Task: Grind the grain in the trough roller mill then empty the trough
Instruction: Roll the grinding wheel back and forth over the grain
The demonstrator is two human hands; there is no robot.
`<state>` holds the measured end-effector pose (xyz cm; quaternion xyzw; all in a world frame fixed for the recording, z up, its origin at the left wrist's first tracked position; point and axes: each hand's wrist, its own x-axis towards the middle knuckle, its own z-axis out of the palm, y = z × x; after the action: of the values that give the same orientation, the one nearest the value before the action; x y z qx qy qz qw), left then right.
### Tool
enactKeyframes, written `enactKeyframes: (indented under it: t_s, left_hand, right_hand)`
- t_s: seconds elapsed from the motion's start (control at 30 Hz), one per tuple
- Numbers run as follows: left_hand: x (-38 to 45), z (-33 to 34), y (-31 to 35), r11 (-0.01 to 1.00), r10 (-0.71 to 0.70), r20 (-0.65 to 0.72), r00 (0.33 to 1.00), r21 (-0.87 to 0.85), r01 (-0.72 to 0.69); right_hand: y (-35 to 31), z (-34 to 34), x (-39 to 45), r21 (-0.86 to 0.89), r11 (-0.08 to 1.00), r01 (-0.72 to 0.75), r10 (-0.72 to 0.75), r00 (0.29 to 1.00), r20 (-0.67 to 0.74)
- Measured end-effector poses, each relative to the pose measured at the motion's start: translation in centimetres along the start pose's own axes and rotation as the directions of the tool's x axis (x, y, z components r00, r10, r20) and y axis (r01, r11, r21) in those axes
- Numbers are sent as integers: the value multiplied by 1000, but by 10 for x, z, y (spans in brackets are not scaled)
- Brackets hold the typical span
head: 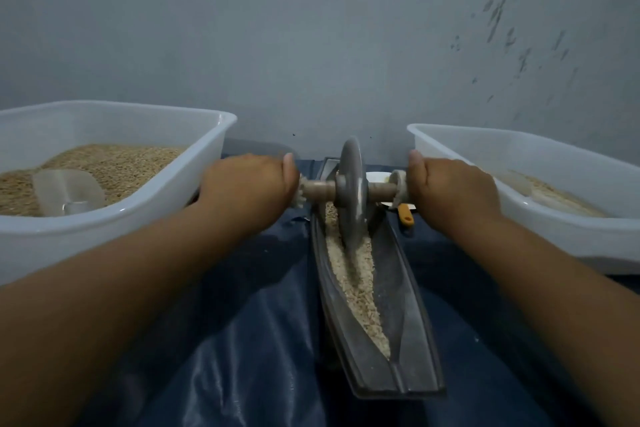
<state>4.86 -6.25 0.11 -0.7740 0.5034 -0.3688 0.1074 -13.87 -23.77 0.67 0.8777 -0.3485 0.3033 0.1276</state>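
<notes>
Trough point(412, 305): dull grey metal, dusty, smooth-walled. Roller wheel point(351, 191): matt grey disc on a pale wood-like axle point(320, 188). Grain point(353, 274): coarse, dry, beige. Two tubs point(114, 218) point(540, 218): translucent white plastic, smooth. Scoop point(67, 189): clear plastic. Ground sheet point(242, 340): dark blue, glossy, creased. Wall point(311, 45): matt, scuffed paint.

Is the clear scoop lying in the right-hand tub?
No, the clear scoop lies on the grain in the left tub, not the right tub.

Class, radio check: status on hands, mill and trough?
Both hands, left hand and right hand, gripping the axle ends. Wheel at trough's far end, grain inside. Nothing blocking.
</notes>
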Motion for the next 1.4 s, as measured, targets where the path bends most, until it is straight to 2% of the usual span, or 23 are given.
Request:
enactKeyframes:
  t_s: [0.07, 0.13, 0.2, 0.33, 0.37, 0.43, 0.5, 0.53, 0.6, 0.63, 0.67, 0.73, 0.8, 0.9, 0.97, 1.07, 1.17, 1.23, 1.27, 1.3, 1.33, 1.37, 1.4]
  left_hand:
    - [19, 6, 1, 998, -40, -2, 999, 48, 40]
    - [27, 5, 0, 997, -79, -42, 996, -4, 79]
    - [22, -3, 2, 999, -38, 4, 999, 10, 38]
    - [-26, -18, 4, 996, 27, 109, 994, -88, -18]
    - [-39, -21, 5, 982, -35, 56, 998, -183, 45]
    - [-60, -37, 7, 868, -278, 26, 960, -421, 262]
    - [-71, -44, 7, 781, -351, -32, 936, -561, 274]
    - [-73, -44, 8, 771, -347, -38, 937, -580, 262]
    - [-67, -44, 3, 878, -150, -78, 986, -468, 96]
    - [-63, -40, 3, 957, -1, -88, 996, -290, -25]
    - [-55, -27, 4, 990, 73, -22, 997, -119, -75]
    - [-31, -13, 4, 999, 49, 69, 996, -24, -48]
    - [-6, -4, 4, 999, -35, 36, 999, -38, 37]
    - [20, 7, 3, 996, -82, 43, 996, -25, 83]
    - [23, 10, 0, 995, -84, 39, 996, -46, 86]
    - [4, 4, 3, 997, -21, 44, 999, -67, 24]
    - [-32, -13, 1, 995, 93, 58, 994, -41, -91]
    - [-56, -30, 0, 976, 156, -46, 987, -144, -161]
    - [-66, -39, 1, 960, 126, -105, 986, -236, -148]
    - [-72, -45, -2, 919, 33, -189, 981, -379, -104]
    - [-74, -53, -5, 854, -119, -143, 983, -520, 28]
    - [-75, -53, -4, 815, -204, -133, 970, -572, 93]
    - [-76, -53, -3, 825, -209, -142, 967, -558, 97]
  right_hand:
    - [2, 14, 13, 14, 1000, -17, 18, 1000, -3]
    - [3, 21, 18, 14, 1000, -26, 26, 1000, 12]
    - [3, 17, 11, 40, 998, -39, 40, 999, -6]
    - [2, -17, -26, 6, 995, 101, -101, 995, -3]
    - [3, -29, -34, -5, 993, 121, -120, 992, 24]
    - [7, -52, -48, -8, 992, 125, -124, 987, 105]
    - [8, -66, -58, -2, 992, 128, -126, 981, 145]
    - [8, -70, -58, 7, 993, 116, -116, 981, 155]
    - [8, -67, -54, 12, 995, 104, -104, 982, 156]
    - [7, -59, -49, -6, 993, 115, -112, 982, 152]
    - [6, -48, -41, -29, 990, 134, -129, 982, 139]
    - [3, -25, -24, -85, 984, 159, -152, 985, 82]
    - [1, -6, -8, -119, 982, 148, -146, 989, 25]
    - [0, 10, 15, -39, 999, 32, -32, 999, 1]
    - [0, 13, 16, 3, 1000, 26, -26, 1000, 4]
    - [-2, 2, -1, 21, 999, 33, -32, 999, -41]
    - [-3, -24, -31, -35, 996, 82, -83, 997, -5]
    - [2, -47, -49, -45, 993, 113, -110, 992, 58]
    - [4, -57, -56, -46, 992, 117, -112, 989, 95]
    - [6, -67, -62, -41, 992, 118, -111, 985, 134]
    - [9, -74, -66, -19, 994, 110, -105, 980, 167]
    - [10, -77, -68, 10, 995, 96, -96, 977, 191]
    - [11, -77, -68, 31, 997, 78, -82, 977, 198]
